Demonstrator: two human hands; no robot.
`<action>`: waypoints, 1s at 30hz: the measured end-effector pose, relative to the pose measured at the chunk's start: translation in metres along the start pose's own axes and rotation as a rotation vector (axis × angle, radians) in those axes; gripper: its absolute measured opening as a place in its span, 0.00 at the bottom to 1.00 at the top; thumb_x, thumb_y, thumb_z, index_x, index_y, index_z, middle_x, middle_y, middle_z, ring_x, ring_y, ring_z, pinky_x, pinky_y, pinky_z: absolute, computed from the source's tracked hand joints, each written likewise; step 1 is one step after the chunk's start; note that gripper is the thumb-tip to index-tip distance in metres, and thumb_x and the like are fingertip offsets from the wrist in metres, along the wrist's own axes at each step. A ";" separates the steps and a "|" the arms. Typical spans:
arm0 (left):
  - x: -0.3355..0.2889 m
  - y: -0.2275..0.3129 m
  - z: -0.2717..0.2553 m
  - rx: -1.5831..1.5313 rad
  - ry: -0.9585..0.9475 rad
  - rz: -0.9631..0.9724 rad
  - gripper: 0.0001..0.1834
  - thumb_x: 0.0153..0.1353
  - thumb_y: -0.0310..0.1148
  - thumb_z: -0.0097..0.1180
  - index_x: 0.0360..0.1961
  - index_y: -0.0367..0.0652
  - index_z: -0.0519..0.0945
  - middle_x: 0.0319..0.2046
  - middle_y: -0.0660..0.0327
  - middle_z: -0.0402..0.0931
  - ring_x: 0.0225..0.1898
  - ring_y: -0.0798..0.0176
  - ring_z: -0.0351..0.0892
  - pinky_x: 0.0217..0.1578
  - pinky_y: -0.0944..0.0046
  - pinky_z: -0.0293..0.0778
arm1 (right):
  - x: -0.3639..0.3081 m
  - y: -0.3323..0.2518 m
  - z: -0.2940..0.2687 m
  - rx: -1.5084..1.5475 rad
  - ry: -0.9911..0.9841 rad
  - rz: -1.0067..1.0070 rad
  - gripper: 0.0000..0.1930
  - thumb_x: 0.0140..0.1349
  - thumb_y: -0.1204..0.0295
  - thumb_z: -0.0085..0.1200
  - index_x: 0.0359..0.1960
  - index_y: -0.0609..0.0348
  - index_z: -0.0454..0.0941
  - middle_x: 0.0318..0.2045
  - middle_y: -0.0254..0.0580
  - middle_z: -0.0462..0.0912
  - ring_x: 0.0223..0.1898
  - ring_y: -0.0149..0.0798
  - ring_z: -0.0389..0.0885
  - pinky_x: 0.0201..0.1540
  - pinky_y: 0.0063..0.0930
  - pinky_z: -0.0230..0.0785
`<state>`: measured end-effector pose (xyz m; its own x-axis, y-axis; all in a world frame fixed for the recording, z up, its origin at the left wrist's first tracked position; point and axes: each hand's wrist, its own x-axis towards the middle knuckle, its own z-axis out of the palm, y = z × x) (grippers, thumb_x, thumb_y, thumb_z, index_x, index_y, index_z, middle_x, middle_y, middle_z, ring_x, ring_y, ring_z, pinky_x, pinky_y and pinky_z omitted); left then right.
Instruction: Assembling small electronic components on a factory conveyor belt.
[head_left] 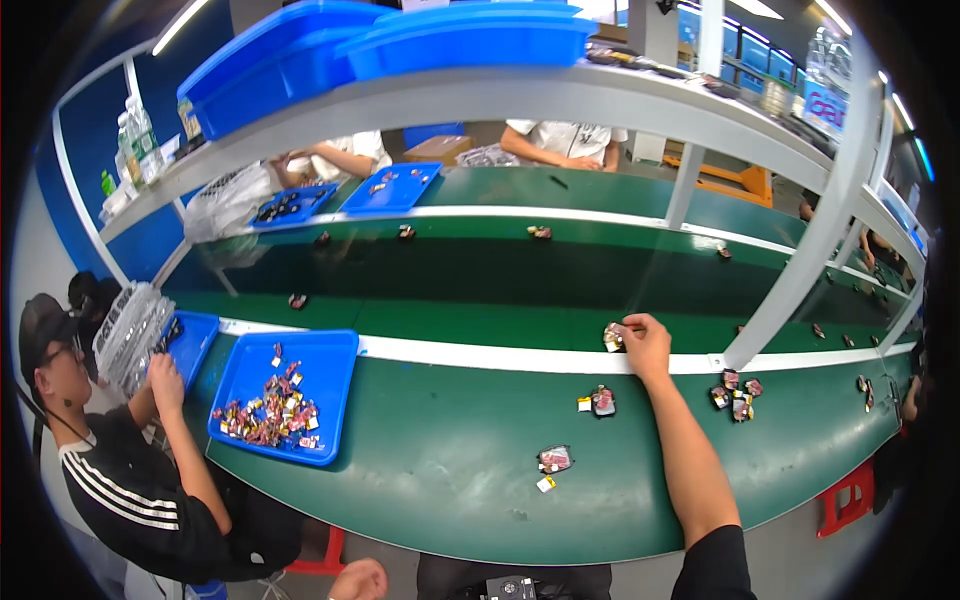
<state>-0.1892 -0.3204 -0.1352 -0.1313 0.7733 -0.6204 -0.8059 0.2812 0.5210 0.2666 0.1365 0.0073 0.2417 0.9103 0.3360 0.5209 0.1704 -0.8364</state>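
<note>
My right hand [648,345] reaches over the white divider strip [480,354], its fingers closed on a small dark part with pale and reddish patches [613,337]. That part is at the near edge of the belt; whether it touches the surface I cannot tell. Low in the view, beyond the table's front edge, hangs my left hand [358,580], loosely curled; its fingers are too unclear to read. On the green table between my arms lie a part with a yellow-and-white tag [603,401] and another [554,459] nearer me. Several similar parts [741,406] cluster right of my right forearm.
A blue tray [345,400] heaped with small parts stands at the left, beside a seated person [130,480]. Scattered parts lie along the green belt [450,320]. A white post [800,270] rises at the right, and an overhead shelf [480,95] holds blue bins. People sit across.
</note>
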 end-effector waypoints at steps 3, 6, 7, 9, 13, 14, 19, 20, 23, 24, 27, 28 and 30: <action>0.003 -0.032 0.038 0.192 0.051 0.119 0.19 0.67 0.45 0.53 0.35 0.37 0.78 0.28 0.57 0.81 0.29 0.61 0.80 0.37 0.64 0.79 | 0.000 0.022 -0.015 -0.034 0.029 -0.033 0.09 0.56 0.78 0.60 0.39 0.65 0.81 0.34 0.43 0.83 0.33 0.32 0.82 0.39 0.26 0.77; 0.015 -0.010 0.088 0.502 0.138 0.350 0.18 0.67 0.44 0.51 0.36 0.38 0.80 0.30 0.56 0.82 0.31 0.59 0.81 0.37 0.63 0.79 | -0.009 0.011 -0.012 -0.086 0.048 -0.101 0.11 0.55 0.79 0.60 0.42 0.64 0.80 0.42 0.44 0.79 0.40 0.37 0.80 0.39 0.28 0.77; 0.025 0.005 0.109 0.606 0.159 0.422 0.17 0.67 0.43 0.50 0.36 0.38 0.81 0.30 0.56 0.82 0.32 0.59 0.81 0.38 0.63 0.79 | -0.012 0.011 -0.013 -0.113 0.032 -0.112 0.12 0.55 0.79 0.60 0.42 0.63 0.80 0.43 0.44 0.78 0.43 0.38 0.79 0.40 0.29 0.77; 0.053 0.042 0.146 0.795 0.198 0.557 0.17 0.66 0.42 0.49 0.37 0.39 0.82 0.31 0.55 0.83 0.34 0.57 0.82 0.38 0.63 0.78 | -0.022 0.002 -0.002 -0.092 0.036 -0.109 0.11 0.55 0.81 0.58 0.41 0.62 0.79 0.44 0.43 0.79 0.45 0.39 0.79 0.43 0.28 0.74; 0.104 0.356 0.054 1.257 0.234 0.838 0.17 0.66 0.40 0.46 0.37 0.40 0.85 0.34 0.54 0.84 0.37 0.55 0.83 0.40 0.62 0.78 | -0.030 -0.005 -0.019 -0.095 0.003 -0.174 0.12 0.53 0.83 0.57 0.40 0.60 0.79 0.45 0.44 0.79 0.47 0.39 0.78 0.45 0.29 0.73; 0.085 0.484 -0.027 1.388 0.274 0.930 0.18 0.66 0.39 0.46 0.37 0.41 0.85 0.34 0.54 0.84 0.38 0.54 0.83 0.40 0.62 0.78 | -0.028 -0.002 -0.016 -0.065 -0.008 -0.168 0.12 0.53 0.83 0.57 0.40 0.60 0.79 0.45 0.44 0.79 0.47 0.39 0.78 0.45 0.29 0.73; 0.141 0.407 -0.052 1.547 0.304 0.822 0.17 0.65 0.39 0.46 0.37 0.41 0.86 0.35 0.52 0.85 0.39 0.53 0.84 0.40 0.61 0.78 | -0.032 -0.002 -0.027 -0.081 0.005 -0.136 0.12 0.56 0.86 0.53 0.42 0.63 0.77 0.49 0.45 0.76 0.47 0.36 0.77 0.44 0.26 0.76; 0.146 0.363 -0.025 1.570 0.308 0.776 0.17 0.65 0.39 0.47 0.37 0.42 0.86 0.34 0.52 0.85 0.39 0.53 0.84 0.41 0.61 0.78 | -0.033 -0.004 -0.031 -0.074 0.010 -0.131 0.12 0.56 0.86 0.53 0.42 0.63 0.77 0.49 0.45 0.76 0.47 0.36 0.77 0.45 0.26 0.75; 0.161 0.252 0.021 1.621 0.315 0.676 0.17 0.64 0.39 0.48 0.37 0.42 0.86 0.34 0.51 0.85 0.39 0.52 0.84 0.41 0.61 0.78 | -0.034 0.000 -0.039 -0.116 0.050 -0.203 0.13 0.56 0.86 0.53 0.43 0.63 0.77 0.49 0.45 0.76 0.48 0.36 0.77 0.45 0.26 0.75; 0.166 0.206 0.028 1.637 0.310 0.650 0.17 0.64 0.40 0.48 0.37 0.42 0.86 0.34 0.51 0.85 0.39 0.52 0.84 0.41 0.61 0.78 | -0.035 -0.003 -0.037 -0.103 0.107 -0.216 0.13 0.54 0.84 0.56 0.42 0.60 0.78 0.47 0.45 0.78 0.48 0.41 0.78 0.46 0.31 0.73; 0.160 0.079 0.015 1.711 0.277 0.555 0.16 0.63 0.40 0.49 0.37 0.42 0.86 0.33 0.50 0.84 0.39 0.51 0.84 0.41 0.61 0.78 | -0.035 -0.016 -0.025 -0.097 0.170 -0.359 0.14 0.54 0.83 0.58 0.42 0.59 0.78 0.45 0.46 0.78 0.46 0.44 0.79 0.45 0.32 0.73; 0.148 0.033 -0.006 1.743 0.272 0.510 0.16 0.63 0.40 0.50 0.37 0.42 0.86 0.33 0.50 0.84 0.39 0.51 0.84 0.41 0.61 0.78 | -0.041 -0.020 -0.019 -0.095 0.165 -0.374 0.13 0.54 0.83 0.58 0.42 0.59 0.78 0.45 0.45 0.78 0.43 0.43 0.79 0.44 0.32 0.73; 0.123 -0.047 -0.049 1.799 0.245 0.409 0.16 0.62 0.40 0.51 0.37 0.42 0.87 0.33 0.49 0.84 0.40 0.50 0.84 0.41 0.60 0.78 | -0.074 -0.030 -0.023 -0.065 0.163 -0.283 0.13 0.53 0.83 0.57 0.42 0.60 0.78 0.42 0.44 0.79 0.37 0.40 0.79 0.40 0.30 0.73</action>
<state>-0.1960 -0.2666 -0.2646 -0.3367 0.8968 -0.2870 0.7748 0.4371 0.4568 0.2520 0.0554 0.0181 0.2048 0.7570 0.6205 0.6359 0.3790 -0.6723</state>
